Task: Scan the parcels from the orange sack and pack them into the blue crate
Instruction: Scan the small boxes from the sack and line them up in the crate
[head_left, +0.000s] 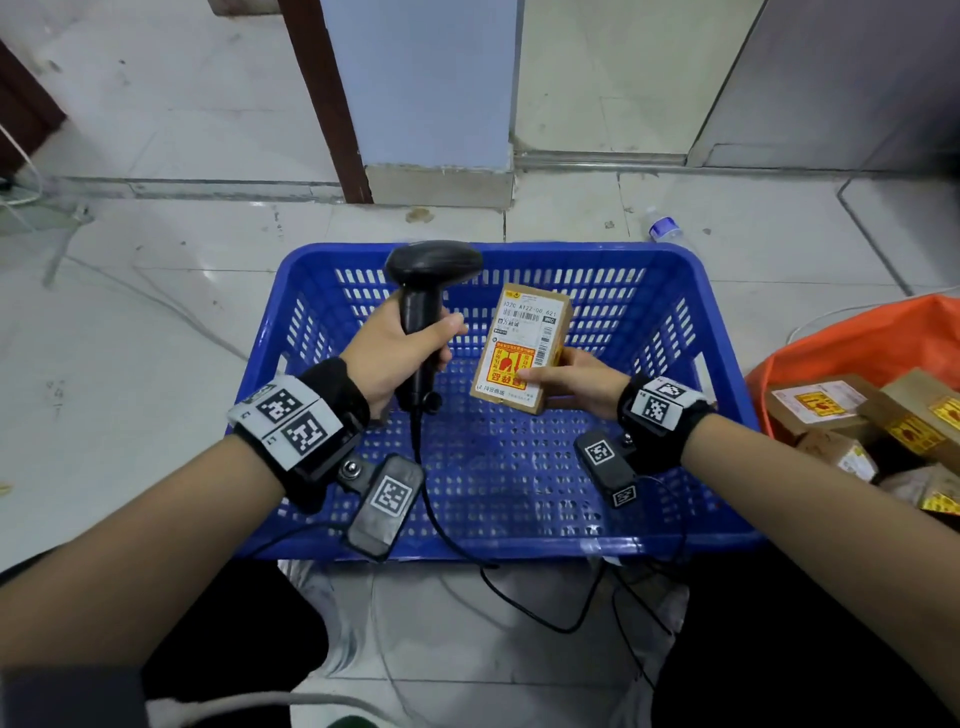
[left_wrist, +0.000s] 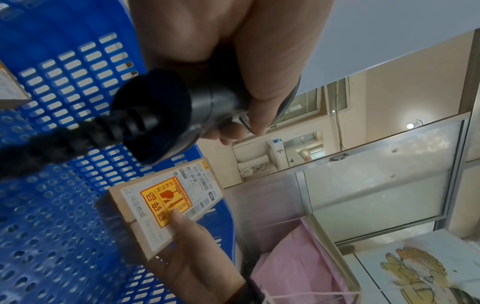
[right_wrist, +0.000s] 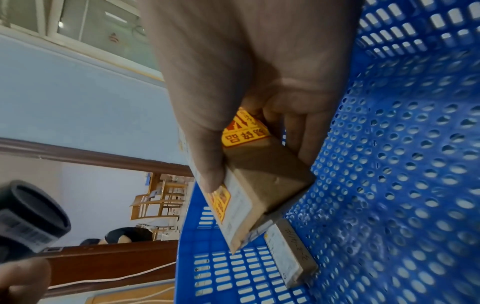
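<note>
My left hand (head_left: 400, 348) grips the handle of a black barcode scanner (head_left: 423, 291) upright over the blue crate (head_left: 719, 332); its head points right, toward the parcel. My right hand (head_left: 574, 376) holds a small brown cardboard parcel (head_left: 522, 348) by its lower end, thumb on the yellow sticker, white label facing me. The left wrist view has the scanner's base (left_wrist: 155, 117) above the same parcel (left_wrist: 166, 205). In the right wrist view my fingers (right_wrist: 306, 131) wrap the parcel (right_wrist: 262, 181), and another parcel (right_wrist: 291, 257) lies on the crate floor. The orange sack (head_left: 852, 345) at right holds several parcels (head_left: 821, 408).
The scanner's black cable (head_left: 457, 545) hangs over the crate's near rim to the tiled floor. A plastic bottle (head_left: 664, 228) lies behind the crate's far right corner. A blue pillar with a brown door frame (head_left: 332, 104) stands beyond the crate. White cords (head_left: 21, 156) trail at far left.
</note>
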